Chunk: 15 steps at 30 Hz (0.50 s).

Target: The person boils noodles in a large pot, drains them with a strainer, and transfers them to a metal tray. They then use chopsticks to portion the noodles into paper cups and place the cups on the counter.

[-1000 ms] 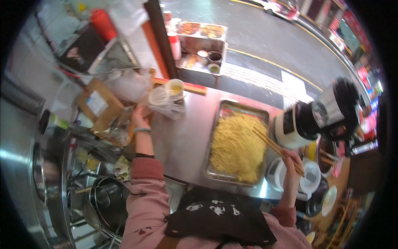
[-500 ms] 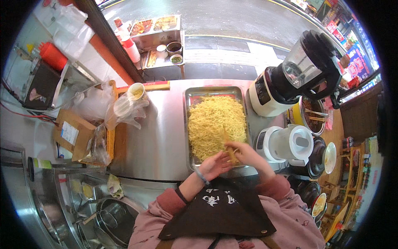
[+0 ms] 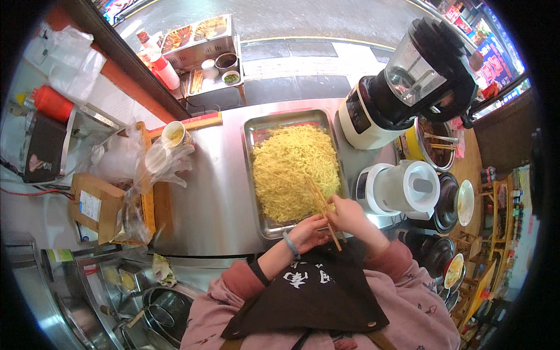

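Note:
A pair of wooden chopsticks (image 3: 319, 197) slants over the near right part of a steel tray (image 3: 249, 192), tips toward the tray's middle. My right hand (image 3: 345, 216) is closed round them. From the left, my left hand (image 3: 309, 233) has its bent fingers against the same chopsticks, just above the tray's near edge. Loose yellow noodles (image 3: 291, 166) lie spread in the tray, heaped toward its middle, with bare metal showing along the rim. My fingers partly hide the chopsticks where they cross between both hands.
Right of the tray stand a blender (image 3: 373, 116) and a white appliance with a clear jug (image 3: 402, 186). A paper cup (image 3: 175, 135) and plastic bags (image 3: 116, 157) lie left, by a cardboard box (image 3: 96, 207). A sink (image 3: 166, 315) holds pots. Beyond the counter are food trays (image 3: 198, 44).
The view has shifted, so the counter sits a little higher and further left. The chopsticks, blurred before, now show clearly slanting between my hands; my left hand has come closer against them.

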Each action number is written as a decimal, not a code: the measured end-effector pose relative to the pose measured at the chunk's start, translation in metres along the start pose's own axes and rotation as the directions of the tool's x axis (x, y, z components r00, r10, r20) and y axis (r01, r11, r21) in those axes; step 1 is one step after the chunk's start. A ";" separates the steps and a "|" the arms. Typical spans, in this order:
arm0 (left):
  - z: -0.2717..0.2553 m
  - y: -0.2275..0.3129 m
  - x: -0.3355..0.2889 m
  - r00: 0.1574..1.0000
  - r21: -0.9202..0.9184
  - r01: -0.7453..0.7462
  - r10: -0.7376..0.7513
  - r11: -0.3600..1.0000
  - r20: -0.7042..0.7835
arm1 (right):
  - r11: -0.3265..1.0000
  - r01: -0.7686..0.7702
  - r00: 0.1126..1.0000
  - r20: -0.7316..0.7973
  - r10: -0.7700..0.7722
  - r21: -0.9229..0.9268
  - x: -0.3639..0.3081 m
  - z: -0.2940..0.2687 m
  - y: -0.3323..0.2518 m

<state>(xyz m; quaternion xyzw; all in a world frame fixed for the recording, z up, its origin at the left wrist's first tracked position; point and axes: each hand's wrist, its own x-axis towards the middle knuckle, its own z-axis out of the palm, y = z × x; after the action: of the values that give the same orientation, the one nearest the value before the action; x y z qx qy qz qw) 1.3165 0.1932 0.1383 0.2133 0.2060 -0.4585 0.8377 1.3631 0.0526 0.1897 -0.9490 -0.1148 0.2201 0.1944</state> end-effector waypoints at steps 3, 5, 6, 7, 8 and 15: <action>0.002 0.004 -0.018 0.996 0.022 -0.047 0.048 0.999 -0.078 | 1.000 0.005 0.999 0.047 -0.004 -0.021 -0.004 -0.012 0.005; -0.004 0.007 -0.042 0.975 0.101 -0.154 0.168 0.983 -0.144 | 0.996 -0.056 0.998 0.027 0.058 -0.066 -0.010 -0.024 0.014; -0.013 0.013 -0.061 0.979 0.144 -0.141 0.160 0.979 -0.127 | 0.995 -0.066 0.997 0.031 0.069 -0.072 -0.013 -0.030 0.020; -0.022 0.018 -0.081 0.983 0.144 -0.133 0.149 0.980 -0.105 | 0.996 -0.061 0.998 0.011 0.062 -0.062 -0.020 -0.036 0.027; -0.028 0.018 -0.096 0.946 0.264 -0.216 0.268 0.940 -0.181 | 0.994 -0.090 0.996 0.009 0.091 -0.068 -0.026 -0.041 0.034; -0.063 0.041 -0.138 0.597 0.853 0.503 0.770 -0.139 -0.226 | 0.975 -0.151 0.988 0.006 0.155 -0.165 -0.043 -0.021 0.080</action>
<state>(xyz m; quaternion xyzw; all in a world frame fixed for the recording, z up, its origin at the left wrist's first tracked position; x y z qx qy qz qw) 1.2736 0.3419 0.1681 0.9522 0.0920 -0.1770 0.2314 1.3458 -0.0391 0.1894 -0.9657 -0.0609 0.2330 0.0973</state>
